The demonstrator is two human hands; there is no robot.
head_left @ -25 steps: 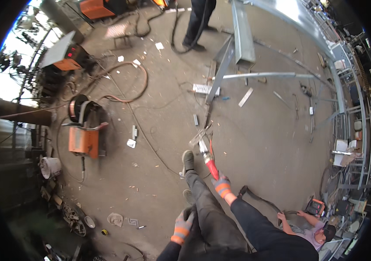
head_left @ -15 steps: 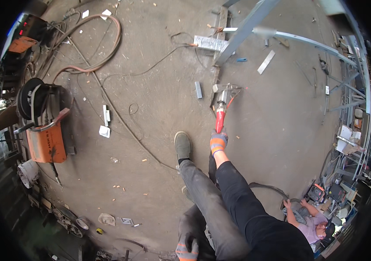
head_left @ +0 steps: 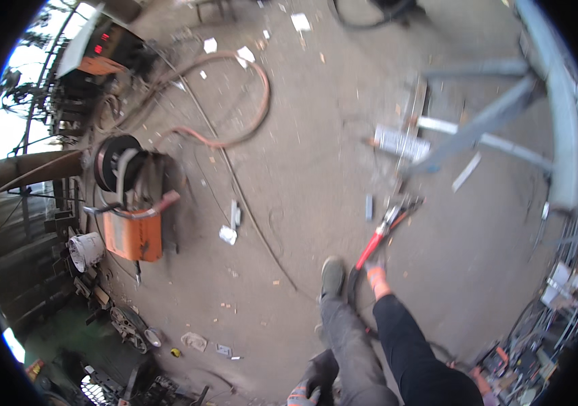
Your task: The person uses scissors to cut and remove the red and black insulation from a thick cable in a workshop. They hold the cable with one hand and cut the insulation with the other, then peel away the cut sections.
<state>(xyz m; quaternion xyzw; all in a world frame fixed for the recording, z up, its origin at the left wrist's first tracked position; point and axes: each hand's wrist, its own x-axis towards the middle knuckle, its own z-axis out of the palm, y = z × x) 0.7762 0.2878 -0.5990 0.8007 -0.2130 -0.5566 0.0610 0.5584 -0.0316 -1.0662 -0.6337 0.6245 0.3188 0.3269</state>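
Observation:
My right hand (head_left: 375, 272), in a grey and orange glove, is closed around the red handle of a torch-like tool (head_left: 373, 246) with a metal head. Its exact kind is unclear. The tool's head is just above the floor, close to a small grey metal block (head_left: 369, 207) and the lower end of a metal frame. A thick black hose (head_left: 353, 287) runs beside the handle. My left hand (head_left: 302, 394), gloved alike, is low by my thigh at the bottom edge. It is blurred and partly cut off, so its fingers cannot be read.
A blue-grey steel frame (head_left: 485, 122) stands at upper right, with a silvery wrapped piece (head_left: 402, 143) at its foot. At left are an orange wire-feeder machine (head_left: 133, 237), a white bucket (head_left: 86, 252) and a looped hose (head_left: 262, 108). Another person's arm (head_left: 482, 384) shows at lower right.
The view has swung, so the scene sits further right and lower, with more of the left wall showing. The red tool stays in my right hand and now slants up to the right.

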